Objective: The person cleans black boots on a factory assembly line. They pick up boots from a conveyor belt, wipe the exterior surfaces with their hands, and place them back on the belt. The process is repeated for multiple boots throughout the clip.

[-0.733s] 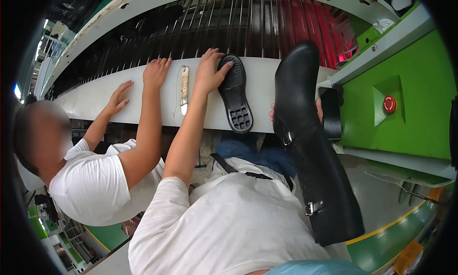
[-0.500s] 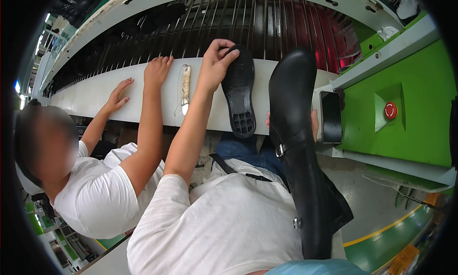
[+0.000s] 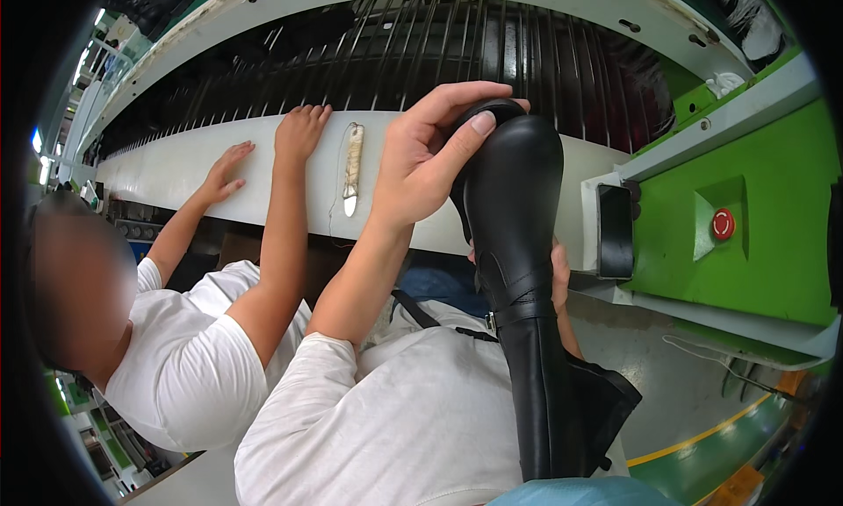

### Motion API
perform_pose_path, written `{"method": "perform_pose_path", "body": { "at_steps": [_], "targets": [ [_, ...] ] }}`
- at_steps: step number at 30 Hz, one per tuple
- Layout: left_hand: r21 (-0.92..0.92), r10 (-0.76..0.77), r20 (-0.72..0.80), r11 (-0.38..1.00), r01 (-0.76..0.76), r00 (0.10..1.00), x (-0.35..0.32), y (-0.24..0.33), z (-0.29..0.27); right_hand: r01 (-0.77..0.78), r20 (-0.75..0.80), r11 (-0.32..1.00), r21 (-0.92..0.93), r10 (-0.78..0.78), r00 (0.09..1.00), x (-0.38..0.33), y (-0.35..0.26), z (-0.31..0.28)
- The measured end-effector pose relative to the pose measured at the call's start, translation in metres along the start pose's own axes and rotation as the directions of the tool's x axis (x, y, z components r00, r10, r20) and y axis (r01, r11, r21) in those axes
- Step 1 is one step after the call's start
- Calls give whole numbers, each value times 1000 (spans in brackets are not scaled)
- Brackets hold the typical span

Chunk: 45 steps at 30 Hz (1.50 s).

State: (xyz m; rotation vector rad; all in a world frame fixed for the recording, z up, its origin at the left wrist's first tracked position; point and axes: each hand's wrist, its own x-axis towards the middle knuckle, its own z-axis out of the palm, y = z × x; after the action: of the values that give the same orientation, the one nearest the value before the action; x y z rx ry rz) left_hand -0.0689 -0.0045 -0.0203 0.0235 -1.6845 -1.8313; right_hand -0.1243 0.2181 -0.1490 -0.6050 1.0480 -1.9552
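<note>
While your left hand (image 3: 421,168) curls over the toe of the black boot (image 3: 518,269), your right hand (image 3: 558,273) grips its ankle from behind, mostly hidden; boot upright between both, before the white ledge (image 3: 176,172).

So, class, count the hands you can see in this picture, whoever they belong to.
4. The left hand grips the black boot at its toe; the right hand is mostly hidden behind it. A co-worker's two hands lie on the white ledge.

Knife (image 3: 352,169) on ledge (image 3: 176,168), left of boot (image 3: 518,242)
</note>
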Motion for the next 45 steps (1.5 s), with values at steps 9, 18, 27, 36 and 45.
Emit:
{"method": "perform_pose_path", "body": {
  "at_steps": [9, 18, 27, 36, 45],
  "targets": [
    [50, 60, 43, 997, -62, 997, -7, -3, 0, -2, 29, 999, -48, 3, 1000, 5, -9, 15],
    [68, 73, 70, 995, -78, 995, -5, -2, 3, -17, 41, 1000, 22, 16, 999, 7, -10, 18],
    [70, 61, 87, 995, -67, 994, -8, 0, 2, -18, 33, 1000, -10, 18, 999, 6, -12, 19],
    [104, 75, 98, 991, -85, 992, -8, 1, 3, -37, 23, 999, 20, 37, 999, 3, -10, 19],
    [76, 65, 77, 995, -71, 995, -15, 6, 5, -56, 45, 996, -65, 59, 997, 0, -10, 10]
  ]
}}
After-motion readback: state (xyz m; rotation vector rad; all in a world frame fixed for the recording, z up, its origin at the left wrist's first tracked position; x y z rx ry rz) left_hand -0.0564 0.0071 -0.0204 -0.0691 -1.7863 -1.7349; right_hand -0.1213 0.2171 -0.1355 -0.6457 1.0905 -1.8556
